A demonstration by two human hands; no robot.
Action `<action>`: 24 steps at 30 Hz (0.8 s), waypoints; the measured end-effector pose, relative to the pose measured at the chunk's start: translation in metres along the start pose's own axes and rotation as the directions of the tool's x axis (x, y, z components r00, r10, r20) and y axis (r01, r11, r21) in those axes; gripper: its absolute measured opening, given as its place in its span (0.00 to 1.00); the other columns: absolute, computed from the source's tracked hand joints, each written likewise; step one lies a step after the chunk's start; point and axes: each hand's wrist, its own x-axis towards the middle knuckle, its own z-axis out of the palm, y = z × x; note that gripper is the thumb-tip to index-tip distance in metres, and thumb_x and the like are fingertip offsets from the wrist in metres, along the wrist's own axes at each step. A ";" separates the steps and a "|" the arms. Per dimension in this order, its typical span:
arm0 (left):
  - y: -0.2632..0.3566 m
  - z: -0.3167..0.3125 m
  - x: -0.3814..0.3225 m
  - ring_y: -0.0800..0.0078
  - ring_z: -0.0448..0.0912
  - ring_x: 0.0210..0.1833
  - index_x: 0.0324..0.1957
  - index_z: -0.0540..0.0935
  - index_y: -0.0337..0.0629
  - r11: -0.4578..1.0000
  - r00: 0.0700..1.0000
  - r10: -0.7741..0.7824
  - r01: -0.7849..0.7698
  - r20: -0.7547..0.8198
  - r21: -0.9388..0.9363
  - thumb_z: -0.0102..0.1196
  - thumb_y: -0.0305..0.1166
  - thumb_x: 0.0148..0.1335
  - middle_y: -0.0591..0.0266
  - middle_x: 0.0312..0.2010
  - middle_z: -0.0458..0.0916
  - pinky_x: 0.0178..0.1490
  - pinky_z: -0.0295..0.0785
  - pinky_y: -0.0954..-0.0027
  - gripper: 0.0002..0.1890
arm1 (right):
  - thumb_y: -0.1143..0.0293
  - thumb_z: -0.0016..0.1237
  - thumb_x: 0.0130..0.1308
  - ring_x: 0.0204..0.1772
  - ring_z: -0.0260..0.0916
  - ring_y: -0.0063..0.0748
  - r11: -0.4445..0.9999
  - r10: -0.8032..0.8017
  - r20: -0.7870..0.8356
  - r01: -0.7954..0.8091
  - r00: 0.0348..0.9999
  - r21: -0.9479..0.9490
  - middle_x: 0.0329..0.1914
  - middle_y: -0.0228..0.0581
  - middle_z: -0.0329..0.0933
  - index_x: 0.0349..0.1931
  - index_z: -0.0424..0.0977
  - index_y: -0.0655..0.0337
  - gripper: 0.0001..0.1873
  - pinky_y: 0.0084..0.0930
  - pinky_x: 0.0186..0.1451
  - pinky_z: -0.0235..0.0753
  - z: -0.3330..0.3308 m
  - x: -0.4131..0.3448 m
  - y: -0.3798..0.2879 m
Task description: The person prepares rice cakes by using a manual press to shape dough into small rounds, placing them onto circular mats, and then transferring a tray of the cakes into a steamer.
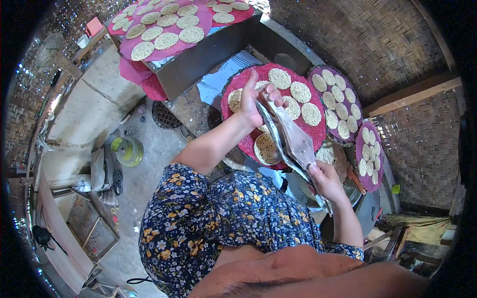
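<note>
A long, folded, grey-pink sheet-like item (294, 138) with a dark, shiny inner side lies slanted between my hands; its material is unclear. The fingers of my left hand (258, 97) curl around its upper end, thumb raised. Lower right, my right hand (325, 180) grips the other end between thumb and fingers. Beneath is a round tray with a red cloth (246, 143), bearing several pale noodle-like discs (311, 114). A round, light-rimmed container (266, 149) filled with brownish strands stands near the tray's lower edge, partly behind the item.
Two more trays of discs (337, 102) (369, 156) lean at the right. More discs lie on pink cloths (167, 28) over a dark box-like stand (208, 56) at upper left. A yellow-green container (128, 151) stands on the floor, left. Woven walls (365, 44) surround the space.
</note>
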 end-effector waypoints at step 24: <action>0.066 -0.042 -0.072 0.72 0.72 0.33 0.52 0.62 0.28 0.706 0.988 0.101 0.014 -0.121 0.708 0.49 0.40 0.56 0.62 0.32 0.70 0.45 0.71 0.66 0.27 | 0.60 0.49 0.48 0.31 0.71 0.45 0.755 -0.448 -0.284 0.189 0.848 -0.628 0.25 0.44 0.73 0.21 0.75 0.61 0.12 0.36 0.35 0.70 0.039 0.087 0.025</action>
